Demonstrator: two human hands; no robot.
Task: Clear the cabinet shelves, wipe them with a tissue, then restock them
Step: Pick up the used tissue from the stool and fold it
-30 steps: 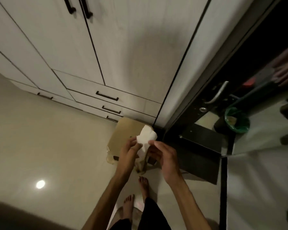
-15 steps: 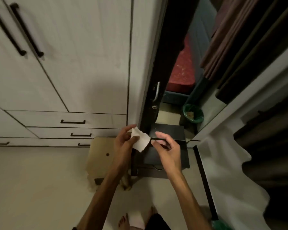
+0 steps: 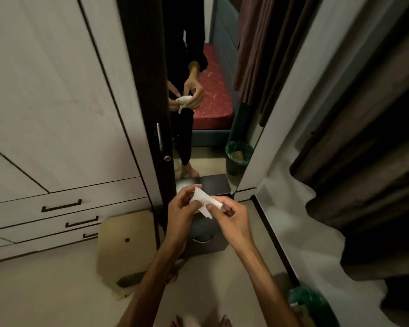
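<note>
A small white tissue (image 3: 203, 202) is crumpled between both hands in front of me. My left hand (image 3: 183, 207) grips its upper left part with curled fingers. My right hand (image 3: 229, 214) pinches its lower right edge between thumb and fingers. Directly behind the hands stands a dark cabinet door (image 3: 149, 90) with a mirror panel (image 3: 206, 114) and a silver handle (image 3: 159, 136). The mirror reflects my hands and the tissue. The cabinet shelves are not in sight.
White wardrobe doors (image 3: 45, 90) and drawers (image 3: 62, 206) fill the left. A cardboard box (image 3: 125, 241) and a dark box (image 3: 208, 239) sit on the floor below the hands. A green-lined bin (image 3: 309, 305) stands lower right, beside dark curtains (image 3: 364, 161).
My view has swung right and up, from the white wardrobe to the mirrored door. My right hand, which had let go half a second ago, now pinches the tissue again.
</note>
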